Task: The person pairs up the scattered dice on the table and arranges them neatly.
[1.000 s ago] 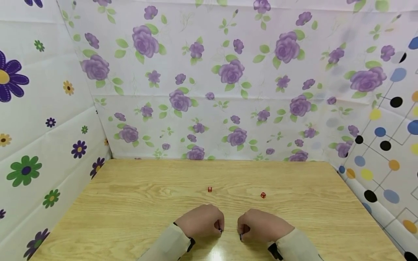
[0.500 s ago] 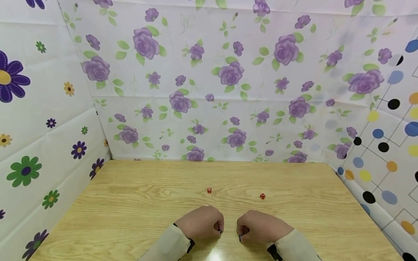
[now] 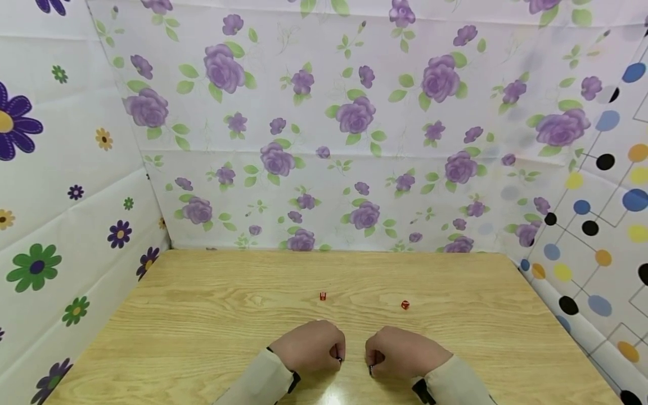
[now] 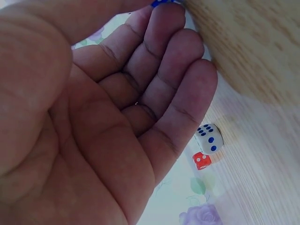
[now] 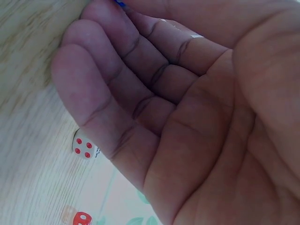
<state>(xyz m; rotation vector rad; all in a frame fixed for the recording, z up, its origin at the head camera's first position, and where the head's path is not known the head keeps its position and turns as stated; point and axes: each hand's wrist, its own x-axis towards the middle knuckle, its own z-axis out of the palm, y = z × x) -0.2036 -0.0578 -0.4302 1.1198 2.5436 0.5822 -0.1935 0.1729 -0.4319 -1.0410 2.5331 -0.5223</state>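
Note:
My left hand (image 3: 310,345) rests low over the table, thumb and fingertips pinching a small blue die (image 4: 161,2) with white spots, mostly hidden. Mirroring it, my right hand (image 3: 405,351) pinches another small blue die (image 5: 120,3), of which only a sliver shows between thumb and fingertips. Past the left fingers, the left wrist view has a white die (image 4: 210,139) with blue spots. A white die (image 5: 84,144) showing red spots lies beyond the right fingers. In the head view the hands hide both white dice. Two red dice (image 3: 323,296) (image 3: 405,305) sit farther back, untouched.
The wooden table (image 3: 228,292) reaches back to a flowered cloth wall (image 3: 324,191). Patterned cloths also hang at the left (image 3: 96,185) and right (image 3: 607,191) sides. Light glares off the tabletop near the front, between the sleeves.
The head view has drifted slightly, so everything appears shifted a little. Both hands keep the same pinch and position on the table, and the red dice stay where they were.

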